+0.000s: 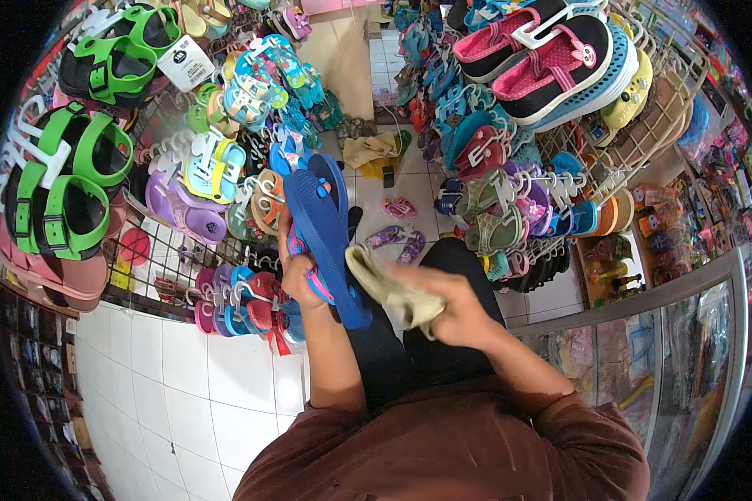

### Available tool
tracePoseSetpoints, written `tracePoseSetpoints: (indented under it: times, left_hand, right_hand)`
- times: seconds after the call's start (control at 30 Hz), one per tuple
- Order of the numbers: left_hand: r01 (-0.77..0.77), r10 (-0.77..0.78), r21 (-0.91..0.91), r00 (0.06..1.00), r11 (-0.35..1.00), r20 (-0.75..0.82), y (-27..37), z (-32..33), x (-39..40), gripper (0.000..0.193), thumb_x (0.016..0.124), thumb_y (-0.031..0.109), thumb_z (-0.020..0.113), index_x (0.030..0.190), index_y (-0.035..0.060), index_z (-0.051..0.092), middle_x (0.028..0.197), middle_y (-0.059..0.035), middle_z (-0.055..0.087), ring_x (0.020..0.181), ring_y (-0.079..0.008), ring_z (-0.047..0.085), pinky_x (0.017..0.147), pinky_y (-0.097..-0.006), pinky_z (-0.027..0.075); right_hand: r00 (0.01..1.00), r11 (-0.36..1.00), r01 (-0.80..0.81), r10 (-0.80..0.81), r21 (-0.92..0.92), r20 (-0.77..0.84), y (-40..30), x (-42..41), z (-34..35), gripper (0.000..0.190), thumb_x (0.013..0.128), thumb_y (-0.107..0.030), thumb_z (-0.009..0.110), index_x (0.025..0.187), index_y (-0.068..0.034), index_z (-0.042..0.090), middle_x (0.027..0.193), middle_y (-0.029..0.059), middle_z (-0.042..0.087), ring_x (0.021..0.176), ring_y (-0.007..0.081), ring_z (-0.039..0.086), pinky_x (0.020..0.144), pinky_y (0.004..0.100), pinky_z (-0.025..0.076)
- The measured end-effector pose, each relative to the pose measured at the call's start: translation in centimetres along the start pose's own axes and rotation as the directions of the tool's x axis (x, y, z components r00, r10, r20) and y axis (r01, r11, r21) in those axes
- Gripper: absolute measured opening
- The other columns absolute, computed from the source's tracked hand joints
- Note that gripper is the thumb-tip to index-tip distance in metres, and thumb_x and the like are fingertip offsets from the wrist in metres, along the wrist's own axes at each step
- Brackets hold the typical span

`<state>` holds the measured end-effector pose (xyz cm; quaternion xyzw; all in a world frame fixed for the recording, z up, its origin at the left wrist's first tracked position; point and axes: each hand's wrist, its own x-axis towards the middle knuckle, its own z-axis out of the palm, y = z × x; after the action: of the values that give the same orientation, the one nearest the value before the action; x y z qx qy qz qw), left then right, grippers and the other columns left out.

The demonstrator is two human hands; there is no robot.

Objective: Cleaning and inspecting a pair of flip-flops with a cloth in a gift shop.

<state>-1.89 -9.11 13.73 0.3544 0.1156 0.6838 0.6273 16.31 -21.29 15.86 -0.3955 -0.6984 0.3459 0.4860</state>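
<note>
My left hand (pixel 299 280) grips a pair of blue flip-flops (pixel 326 232) by their pink and blue straps, with the soles held upright in front of my knees. In my right hand (pixel 460 307) is a crumpled beige cloth (pixel 396 289), whose far end reaches the edge of the nearer flip-flop or hangs just beside it; whether they touch I cannot tell. The right hand looks slightly blurred. Beyond my knees, a pair of purple patterned flip-flops (pixel 409 241) and a small pink pair (pixel 398 207) lie on the tiled floor.
Wire racks hung with children's sandals stand on both sides, with green-strapped sandals (pixel 62 181) at left and pink-lined shoes (pixel 551 69) at upper right. A glass display case (pixel 658 357) is close on my right. Yellow and beige bags or cloths (pixel 371 150) lie on the floor ahead.
</note>
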Motion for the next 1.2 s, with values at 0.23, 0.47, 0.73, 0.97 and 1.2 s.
tracePoseSetpoints:
  times: [0.23, 0.47, 0.73, 0.97, 1.2]
  left_hand:
    - [0.042, -0.078, 0.135, 0.959, 0.990, 0.272, -1.0, 1.9, -0.8, 0.091, 0.058, 0.015, 0.053, 0.143, -0.0082, 0.032, 0.142, -0.0242, 0.042, 0.126, -0.0319, 0.050, 0.107, -0.0399, 0.040]
    - [-0.149, 0.143, 0.316, 0.989, 0.937, 0.045, -2.1, -1.1, -1.5, 0.068, 0.073, 0.013, 0.041, 0.138, -0.0071, 0.035, 0.134, -0.0294, 0.047, 0.122, -0.0374, 0.053, 0.104, -0.0453, 0.044]
    - [0.067, -0.067, -0.052, 0.998, 0.996, -0.012, -0.4, -0.7, -0.5, 0.085, 0.058, 0.010, 0.045, 0.141, -0.0081, 0.035, 0.131, -0.0265, 0.051, 0.118, -0.0329, 0.056, 0.100, -0.0398, 0.047]
    - [0.231, -0.222, -0.189, 0.973, 0.954, 0.070, -3.8, -1.2, -2.7, 0.066, 0.079, 0.015, 0.052, 0.141, -0.0042, 0.038, 0.138, -0.0216, 0.048, 0.124, -0.0304, 0.053, 0.106, -0.0405, 0.042]
    - [0.080, -0.069, 0.065, 0.985, 0.995, -0.157, -0.9, -1.7, -0.5, 0.072, 0.066, 0.010, 0.040, 0.136, -0.0070, 0.038, 0.130, -0.0244, 0.051, 0.117, -0.0333, 0.057, 0.102, -0.0407, 0.044]
  right_hand:
    - [0.943, 0.989, 0.134, -0.149, -0.069, -0.298, -2.7, 4.2, -1.3, 0.076, 0.064, 0.016, 0.045, 0.137, -0.005, 0.052, 0.143, 0.0202, 0.047, 0.134, 0.0340, 0.044, 0.109, 0.0357, 0.034]
    - [0.997, 0.983, 0.068, -0.059, -0.169, 0.059, -1.7, 2.0, 0.9, 0.084, 0.059, 0.019, 0.050, 0.138, -0.010, 0.052, 0.145, 0.0224, 0.042, 0.135, 0.0368, 0.041, 0.111, 0.0393, 0.033]
    - [0.951, 0.999, 0.048, -0.038, 0.025, -0.305, -2.5, 1.7, -1.7, 0.065, 0.069, 0.016, 0.055, 0.130, -0.006, 0.058, 0.133, 0.0194, 0.057, 0.120, 0.0262, 0.058, 0.099, 0.0337, 0.044]
    - [0.969, 0.879, 0.145, -0.219, -0.454, -0.114, -3.2, 5.4, -0.5, 0.076, 0.062, 0.017, 0.052, 0.132, -0.013, 0.058, 0.140, 0.0173, 0.050, 0.133, 0.0371, 0.044, 0.110, 0.0426, 0.036]
    - [0.977, 0.918, 0.180, -0.123, -0.353, 0.176, -1.4, 1.5, 0.9, 0.069, 0.064, 0.013, 0.060, 0.128, -0.011, 0.062, 0.138, 0.0177, 0.052, 0.132, 0.0373, 0.045, 0.109, 0.0437, 0.037]
